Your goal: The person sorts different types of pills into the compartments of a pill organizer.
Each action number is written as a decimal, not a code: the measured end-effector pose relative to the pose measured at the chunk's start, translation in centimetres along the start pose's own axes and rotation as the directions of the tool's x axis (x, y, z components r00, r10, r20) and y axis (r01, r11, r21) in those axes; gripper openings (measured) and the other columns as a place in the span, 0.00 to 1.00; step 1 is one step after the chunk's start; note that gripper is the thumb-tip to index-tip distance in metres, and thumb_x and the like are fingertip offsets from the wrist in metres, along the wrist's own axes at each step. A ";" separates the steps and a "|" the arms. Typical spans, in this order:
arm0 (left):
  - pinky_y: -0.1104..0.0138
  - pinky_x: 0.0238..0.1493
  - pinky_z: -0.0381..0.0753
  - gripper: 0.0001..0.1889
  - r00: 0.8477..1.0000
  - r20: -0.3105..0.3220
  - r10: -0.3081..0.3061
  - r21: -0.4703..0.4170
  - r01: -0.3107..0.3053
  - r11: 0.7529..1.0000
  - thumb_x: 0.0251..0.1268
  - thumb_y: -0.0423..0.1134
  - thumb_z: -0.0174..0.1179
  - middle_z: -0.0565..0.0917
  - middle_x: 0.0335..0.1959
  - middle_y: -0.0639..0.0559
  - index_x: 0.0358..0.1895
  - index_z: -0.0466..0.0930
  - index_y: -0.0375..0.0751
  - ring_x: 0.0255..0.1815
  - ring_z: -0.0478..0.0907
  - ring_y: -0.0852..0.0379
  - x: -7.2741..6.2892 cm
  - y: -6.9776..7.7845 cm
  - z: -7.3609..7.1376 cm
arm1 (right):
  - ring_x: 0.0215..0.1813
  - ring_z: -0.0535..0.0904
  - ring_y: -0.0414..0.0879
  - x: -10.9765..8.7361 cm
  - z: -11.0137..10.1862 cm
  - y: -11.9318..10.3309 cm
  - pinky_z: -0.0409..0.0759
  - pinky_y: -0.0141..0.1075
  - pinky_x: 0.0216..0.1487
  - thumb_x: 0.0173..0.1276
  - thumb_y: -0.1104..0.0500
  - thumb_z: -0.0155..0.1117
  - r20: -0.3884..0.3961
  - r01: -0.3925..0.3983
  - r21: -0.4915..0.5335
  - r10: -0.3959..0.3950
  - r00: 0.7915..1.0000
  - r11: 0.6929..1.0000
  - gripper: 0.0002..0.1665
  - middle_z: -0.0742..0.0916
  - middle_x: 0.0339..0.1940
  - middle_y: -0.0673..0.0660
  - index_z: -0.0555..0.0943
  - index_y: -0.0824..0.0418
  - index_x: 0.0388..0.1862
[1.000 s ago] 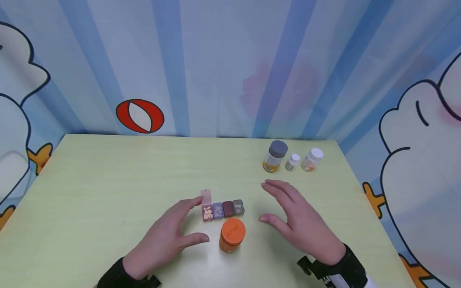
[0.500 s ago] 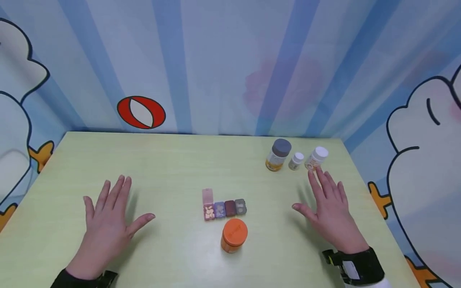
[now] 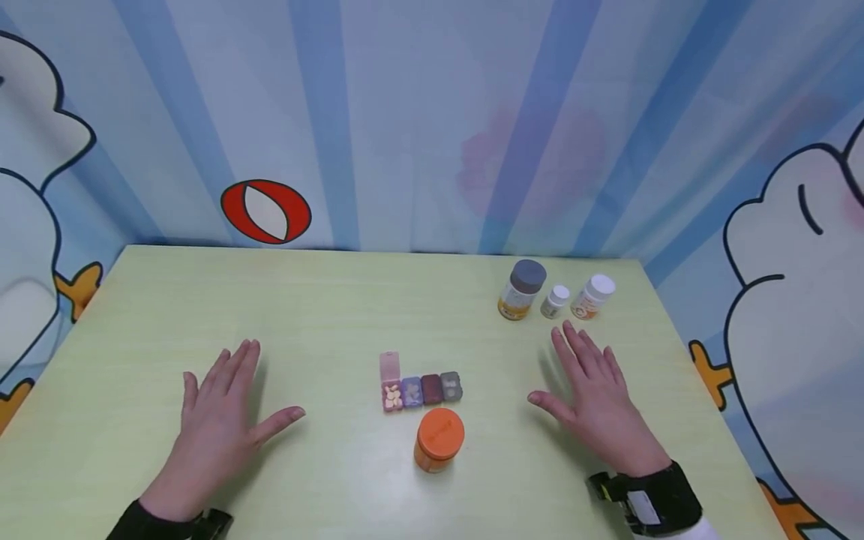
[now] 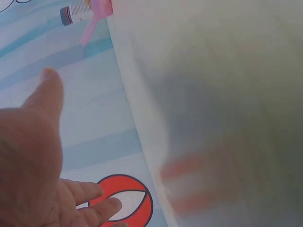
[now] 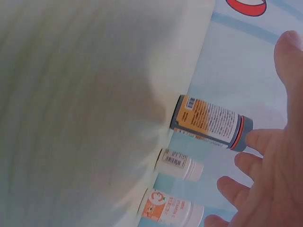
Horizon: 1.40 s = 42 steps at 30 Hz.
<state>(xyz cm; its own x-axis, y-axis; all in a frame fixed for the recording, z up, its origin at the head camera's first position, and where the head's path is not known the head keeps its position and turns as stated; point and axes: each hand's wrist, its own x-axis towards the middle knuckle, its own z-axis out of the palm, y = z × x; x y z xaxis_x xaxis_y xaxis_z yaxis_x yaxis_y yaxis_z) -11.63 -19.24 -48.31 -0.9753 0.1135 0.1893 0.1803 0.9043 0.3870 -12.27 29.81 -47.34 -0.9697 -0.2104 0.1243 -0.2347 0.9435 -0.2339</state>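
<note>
Palm down with fingers spread, my left hand is over the left part of the table, holding nothing. My right hand, also spread and holding nothing, is on the right, just short of the bottles at the back. Between the hands lies a pill organizer in pink, blue, dark red and grey sections. Its pink lid stands open, and pale pills show in that compartment. Right in front of the organizer stands an orange bottle with its orange cap on.
At the back right of the pale table stand a grey-capped bottle, a small white bottle and a larger white bottle. A striped blue curtain hangs behind the table.
My left hand has left the organizer's pink lid and moved left. The right hand moved right, then slightly back left. Organizer and bottles stay in place.
</note>
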 end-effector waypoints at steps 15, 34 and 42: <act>0.43 0.70 0.58 0.46 0.990 0.137 0.037 -0.101 -0.023 0.995 0.52 0.59 0.69 0.75 0.62 0.41 0.71 0.62 0.39 0.66 0.68 0.39 1.0 4.4 1.2 | 0.71 0.65 0.47 -0.3 -0.4 -5.5 0.64 0.49 0.71 0.55 0.25 0.60 0.075 0.136 0.124 -0.146 0.986 0.983 0.52 0.72 0.70 0.48 0.59 0.43 0.75; 0.51 0.62 0.71 0.39 0.993 0.078 0.086 -0.135 -0.075 0.988 0.56 0.56 0.68 0.80 0.54 0.51 0.68 0.68 0.42 0.61 0.73 0.48 0.4 5.8 2.2 | 0.53 0.71 0.34 2.9 -3.6 -10.8 0.78 0.32 0.48 0.60 0.36 0.66 -0.072 0.309 0.325 -0.302 0.950 0.894 0.38 0.77 0.56 0.40 0.69 0.43 0.67; 0.52 0.62 0.71 0.38 0.994 0.076 0.084 -0.144 -0.072 0.987 0.56 0.56 0.68 0.80 0.54 0.52 0.67 0.68 0.42 0.62 0.73 0.49 0.2 6.0 2.5 | 0.53 0.71 0.44 9.6 -3.0 -7.7 0.78 0.38 0.50 0.66 0.44 0.65 -0.180 0.163 0.231 -0.122 0.976 0.959 0.39 0.76 0.55 0.52 0.65 0.57 0.71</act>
<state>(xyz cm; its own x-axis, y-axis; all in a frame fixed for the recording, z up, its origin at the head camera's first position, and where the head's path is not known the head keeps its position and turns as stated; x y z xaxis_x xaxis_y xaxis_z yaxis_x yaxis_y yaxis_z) -11.05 -12.75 -48.20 -0.9636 0.2198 0.1520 0.2668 0.8249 0.4983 -19.58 21.32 -41.44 -0.9055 -0.2748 0.3233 -0.3988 0.8115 -0.4271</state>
